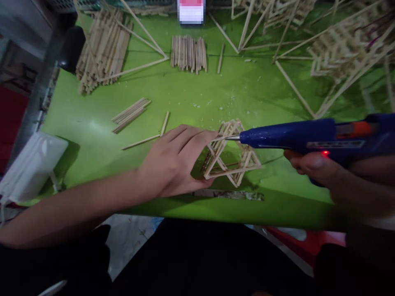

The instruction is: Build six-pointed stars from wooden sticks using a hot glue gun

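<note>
The left hand [175,160] grips the stick frame [230,154] at its 9 o'clock side; the right hand [324,172], fingers wrapped around the glue gun [308,135], aims its nozzle in from 3 o'clock.

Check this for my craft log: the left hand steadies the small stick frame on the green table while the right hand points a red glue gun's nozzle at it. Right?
Not quite: the glue gun is blue, as the head view shows. The left hand does steady the stick frame on the green table, and the right hand aims the nozzle at it.

The stick frame [230,152] stands on the table [92,123] near its front edge, stick bundle [189,52] behind it.
</note>
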Demonstrator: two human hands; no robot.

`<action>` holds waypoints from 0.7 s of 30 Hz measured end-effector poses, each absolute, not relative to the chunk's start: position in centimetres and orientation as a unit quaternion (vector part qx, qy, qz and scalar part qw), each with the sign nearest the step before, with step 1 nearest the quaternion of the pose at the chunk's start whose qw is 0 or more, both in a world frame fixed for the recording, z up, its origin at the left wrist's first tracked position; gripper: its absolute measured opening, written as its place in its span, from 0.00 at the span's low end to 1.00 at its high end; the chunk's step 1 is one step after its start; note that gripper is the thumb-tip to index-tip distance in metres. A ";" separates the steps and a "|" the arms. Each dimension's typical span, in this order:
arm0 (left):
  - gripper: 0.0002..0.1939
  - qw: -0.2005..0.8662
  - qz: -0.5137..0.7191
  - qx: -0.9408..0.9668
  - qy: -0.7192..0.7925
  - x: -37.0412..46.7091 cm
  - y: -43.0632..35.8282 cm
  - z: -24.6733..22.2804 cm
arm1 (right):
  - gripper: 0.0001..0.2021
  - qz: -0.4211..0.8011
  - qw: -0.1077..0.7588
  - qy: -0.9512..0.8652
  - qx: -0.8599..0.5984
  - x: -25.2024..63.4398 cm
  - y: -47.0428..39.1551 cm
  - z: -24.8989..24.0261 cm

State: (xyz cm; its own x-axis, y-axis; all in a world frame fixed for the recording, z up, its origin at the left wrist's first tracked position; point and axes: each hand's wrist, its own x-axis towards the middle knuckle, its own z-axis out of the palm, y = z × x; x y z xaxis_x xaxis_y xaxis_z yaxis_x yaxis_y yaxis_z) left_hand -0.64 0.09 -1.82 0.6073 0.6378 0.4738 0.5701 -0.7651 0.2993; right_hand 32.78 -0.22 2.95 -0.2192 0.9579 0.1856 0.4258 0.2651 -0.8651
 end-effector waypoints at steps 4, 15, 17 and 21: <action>0.31 0.054 0.299 0.895 0.327 -0.7 0.3 -2.1 | 0.04 0.326 0.354 -0.743 -0.465 32.1 0.0 3.4; 0.31 0.057 0.300 0.894 0.329 -0.6 0.3 -2.2 | 0.10 0.321 0.350 -0.754 -0.453 32.2 0.2 3.1; 0.31 0.055 0.303 0.892 0.330 -0.6 0.3 -2.3 | 0.11 0.324 0.352 -0.758 -0.444 32.1 0.3 3.2; 0.32 0.061 0.297 0.892 0.335 -0.7 0.2 -2.4 | 0.09 0.316 0.348 -0.768 -0.435 32.3 0.4 3.0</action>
State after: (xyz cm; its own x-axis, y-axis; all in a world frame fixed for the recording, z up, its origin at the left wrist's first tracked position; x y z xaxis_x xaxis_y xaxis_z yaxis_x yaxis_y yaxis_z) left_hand -0.75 0.22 -2.41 0.5985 0.6343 0.4893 0.5612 -0.7679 0.3088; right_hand 32.27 0.40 3.01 -0.3792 0.8881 0.2599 0.4487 0.4222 -0.7877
